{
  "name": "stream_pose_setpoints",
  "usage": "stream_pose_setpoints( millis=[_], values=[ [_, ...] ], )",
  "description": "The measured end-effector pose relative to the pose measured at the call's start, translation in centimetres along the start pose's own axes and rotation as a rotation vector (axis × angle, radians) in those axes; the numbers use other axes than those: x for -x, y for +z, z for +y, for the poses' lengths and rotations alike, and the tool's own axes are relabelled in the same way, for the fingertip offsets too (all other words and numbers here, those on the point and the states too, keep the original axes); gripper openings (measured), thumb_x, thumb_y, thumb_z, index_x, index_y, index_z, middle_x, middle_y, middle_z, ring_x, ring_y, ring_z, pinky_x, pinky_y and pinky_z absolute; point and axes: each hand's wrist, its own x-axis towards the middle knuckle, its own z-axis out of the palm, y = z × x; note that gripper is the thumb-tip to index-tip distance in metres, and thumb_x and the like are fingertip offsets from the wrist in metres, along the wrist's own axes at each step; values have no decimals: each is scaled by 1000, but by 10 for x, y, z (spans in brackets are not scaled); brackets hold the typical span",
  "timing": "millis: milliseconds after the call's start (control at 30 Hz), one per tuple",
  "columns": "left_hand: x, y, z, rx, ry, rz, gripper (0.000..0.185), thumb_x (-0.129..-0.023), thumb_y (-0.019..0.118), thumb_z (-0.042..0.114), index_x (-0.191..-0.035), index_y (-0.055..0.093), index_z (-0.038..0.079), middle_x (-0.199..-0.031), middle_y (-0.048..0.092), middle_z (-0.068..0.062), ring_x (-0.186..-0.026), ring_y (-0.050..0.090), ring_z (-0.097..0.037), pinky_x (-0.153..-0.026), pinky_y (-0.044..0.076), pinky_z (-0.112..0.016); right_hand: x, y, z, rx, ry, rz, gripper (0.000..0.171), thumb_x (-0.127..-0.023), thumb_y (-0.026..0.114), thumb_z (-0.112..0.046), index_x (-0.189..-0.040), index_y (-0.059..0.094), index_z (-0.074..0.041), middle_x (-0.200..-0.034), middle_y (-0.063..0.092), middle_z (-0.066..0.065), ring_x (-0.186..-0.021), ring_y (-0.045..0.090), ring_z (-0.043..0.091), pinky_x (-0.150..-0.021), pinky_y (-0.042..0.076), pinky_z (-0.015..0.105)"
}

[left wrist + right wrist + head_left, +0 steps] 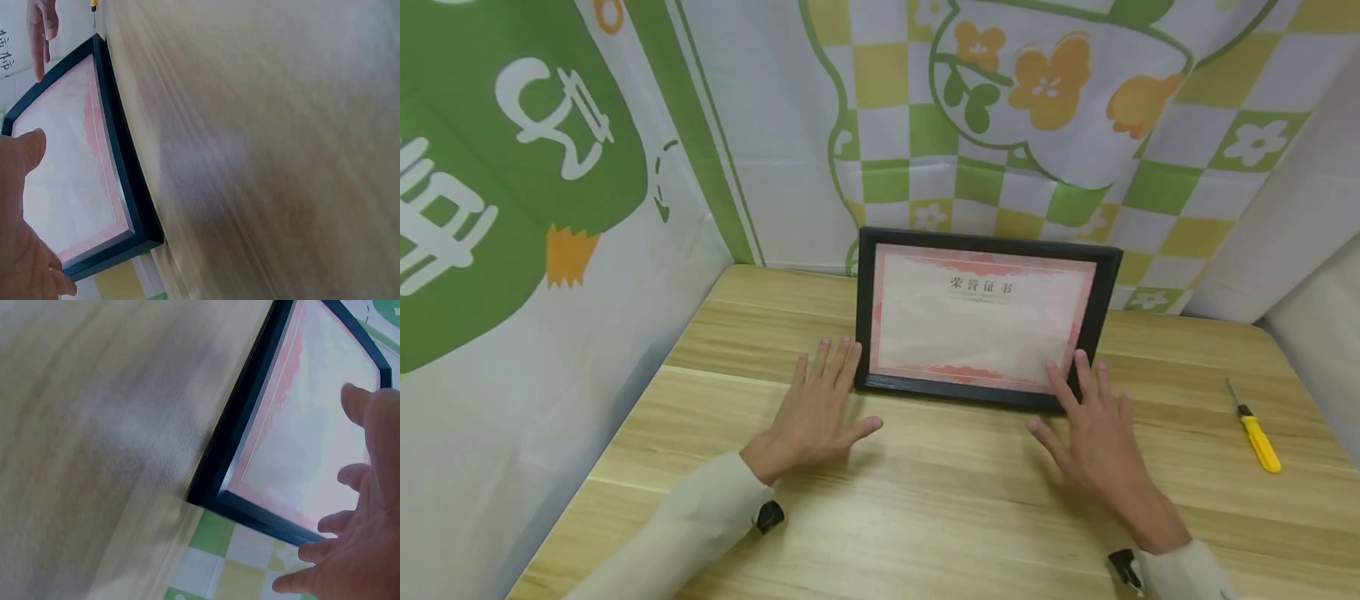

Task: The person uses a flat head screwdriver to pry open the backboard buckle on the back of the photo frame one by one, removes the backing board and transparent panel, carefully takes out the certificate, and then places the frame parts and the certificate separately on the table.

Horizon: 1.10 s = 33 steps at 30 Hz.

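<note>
"荣誉证书" heads the certificate [973, 329] in a black, rectangular frame [955, 395] standing on the wood-grained table [925, 492]; smaller print looks too blurred to read. At the frame's lower corners, left hand [815, 417] and right hand [1101, 437] spread their fingers, gripping nothing.

From here I can't read the certificate's [970, 333] fine print [979, 295]; the right hand [1101, 437] partly hides the black picture frame [955, 395]; the left-wrist view crops the screwdriver [94, 4].

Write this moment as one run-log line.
framed certificate: standing on table; left hand: by its left edge; right hand: by its right edge; screwdriver: lying farther right
</note>
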Motion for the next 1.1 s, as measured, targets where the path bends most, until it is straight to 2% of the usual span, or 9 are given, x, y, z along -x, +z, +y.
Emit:
stream_pose_setpoints(
  millis=[233,467,567,700,800,900,1100],
  values=[
    [-9,3,-4,126,-20,19,110,-87,54,69,-155,10,-7,-162,13,-26,-151,13,-42,-122,21,-56,-3,0,10,-228,32,60,83,-94,64,-42,-158,20,-11,-162,9,27,-147,15,52,-108,25,73],
    [-19,9,-6,314,-71,39,110,-86,62,63,-154,12,-6,-161,19,-27,-150,21,-38,-123,23,-49,-7,3,18,-309,117,109,92,-93,66,-40,-159,10,-9,-163,9,25,-143,24,52,-101,32,73],
    [-25,11,-7,404,-70,67,103,-85,69,54,-155,16,0,-159,27,-21,-147,29,-34,-121,27,-48,-12,2,21,-360,170,100,95,-93,65,-41,-159,5,-8,-160,16,29,-139,29,54,-101,34,72],
    [-32,15,-9,511,-41,77,99,-86,73,43,-157,13,7,-160,27,-16,-146,32,-31,-120,30,-49,-20,2,26,-486,228,73,93,-94,64,-37,-158,3,-7,-153,29,34,-133,38,55,-100,39,70],
    [-33,17,-9,567,-65,54,100,-89,70,44,-158,8,8,-162,21,-17,-147,29,-33,-119,30,-52,-27,2,29,-575,269,52,91,-95,63,-36,-158,5,-6,-151,33,35,-132,40,55,-101,42,67],
    [-37,18,-10,614,-85,49,96,-90,69,44,-158,10,11,-161,24,-16,-145,33,-32,-117,33,-53,-32,1,32,-629,317,26,90,-95,62,-38,-157,7,-2,-151,32,35,-134,39,54,-103,41,65],
    [-48,20,-14,693,-90,36,89,-93,65,40,-157,14,6,-158,29,-19,-142,37,-34,-115,35,-54,-41,-1,35,-707,390,-2,86,-95,61,-40,-155,14,1,-150,34,35,-134,40,52,-107,39,63]
  ],
)
